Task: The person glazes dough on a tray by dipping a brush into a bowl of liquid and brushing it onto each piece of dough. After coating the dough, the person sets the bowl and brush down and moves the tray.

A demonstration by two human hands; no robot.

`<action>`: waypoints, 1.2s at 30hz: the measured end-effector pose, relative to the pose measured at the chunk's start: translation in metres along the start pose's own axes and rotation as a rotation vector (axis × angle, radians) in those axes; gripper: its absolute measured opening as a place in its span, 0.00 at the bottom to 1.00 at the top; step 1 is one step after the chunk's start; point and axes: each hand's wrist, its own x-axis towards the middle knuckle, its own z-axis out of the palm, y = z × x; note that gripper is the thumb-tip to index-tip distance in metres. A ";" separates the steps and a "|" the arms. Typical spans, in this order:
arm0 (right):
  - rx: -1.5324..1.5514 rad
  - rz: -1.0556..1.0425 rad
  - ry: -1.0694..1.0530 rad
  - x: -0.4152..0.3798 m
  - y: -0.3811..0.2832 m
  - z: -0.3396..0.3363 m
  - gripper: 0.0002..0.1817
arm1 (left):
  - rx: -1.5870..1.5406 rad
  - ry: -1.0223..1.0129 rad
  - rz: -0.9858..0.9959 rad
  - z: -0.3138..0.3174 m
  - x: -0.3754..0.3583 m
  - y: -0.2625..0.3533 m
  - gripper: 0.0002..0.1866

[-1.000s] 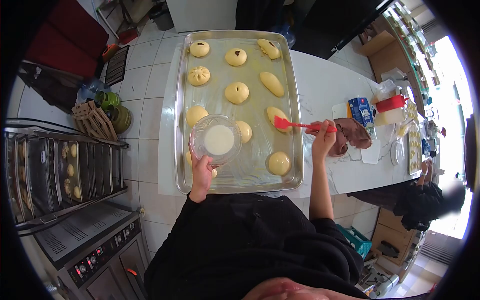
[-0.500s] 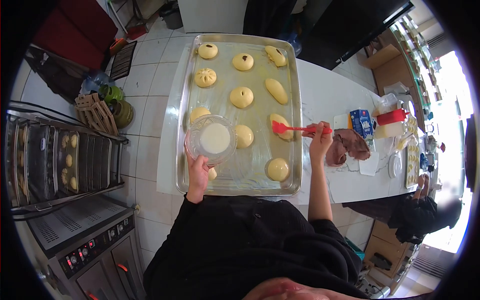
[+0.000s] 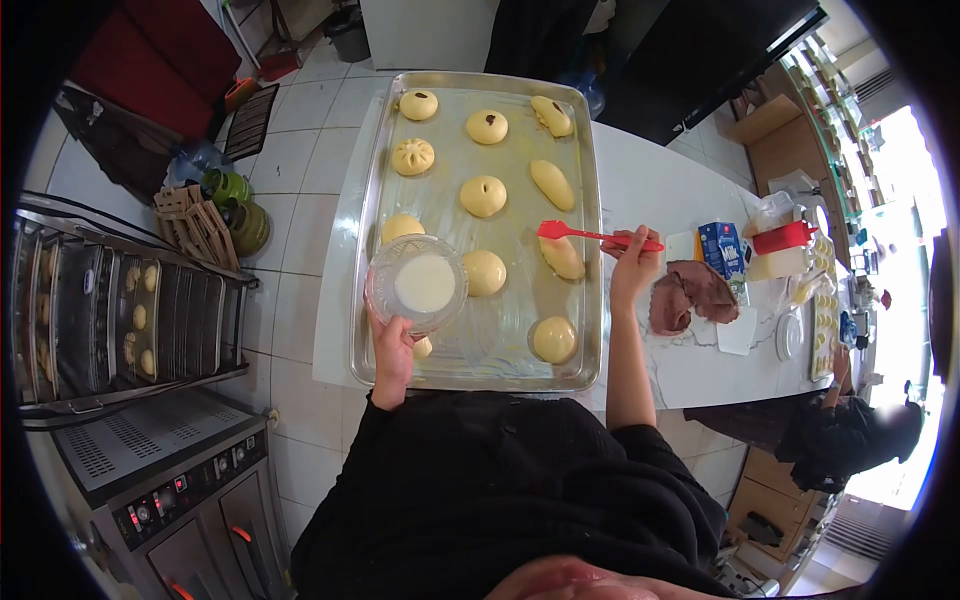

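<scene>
My left hand (image 3: 393, 350) grips a clear bowl (image 3: 376, 290) of milky white liquid (image 3: 425, 283) over the left part of a large metal baking tray (image 3: 470, 378). In my right hand (image 3: 636, 268) is a red pastry brush (image 3: 590, 235), held by its handle. Its bristle head overlaps the upper end of an oval dough piece (image 3: 563, 258) at the tray's right side. Another oval piece (image 3: 552, 186) lies farther up. Several round buns fill the rest, including a glossy one (image 3: 555, 340) at lower right and a plain one (image 3: 486, 273) beside the bowl. The bowl partly hides two buns.
Right of the tray, a brown cloth (image 3: 692, 298), a blue milk carton (image 3: 721, 248) and a red-capped bottle (image 3: 783, 248) are on the white table (image 3: 640, 180). A rack of trays (image 3: 130, 310) stands left, above an oven (image 3: 190, 490). Another person (image 3: 850, 440) is at far right.
The brush has moved up and slightly left, from the middle of the oval dough piece to its upper end. My left hand and the bowl have shifted slightly left.
</scene>
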 end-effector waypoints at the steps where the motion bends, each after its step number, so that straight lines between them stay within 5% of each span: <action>1: -0.010 -0.009 0.020 0.000 0.005 -0.002 0.15 | 0.008 0.007 -0.010 0.001 -0.002 0.001 0.41; 13: -0.270 -0.053 0.046 -0.014 -0.025 -0.057 0.13 | -0.039 0.007 -0.008 -0.002 -0.005 0.002 0.40; 19: -0.026 -0.109 0.012 -0.018 -0.010 -0.010 0.14 | -0.058 0.026 -0.020 -0.004 -0.005 0.002 0.41; 25: -0.221 -0.074 -0.115 -0.027 -0.002 0.004 0.14 | -0.096 0.031 -0.002 -0.009 -0.003 0.007 0.42; 36: -0.506 -0.383 -0.301 -0.035 -0.031 -0.063 0.12 | -0.047 0.047 0.032 -0.018 0.007 0.009 0.39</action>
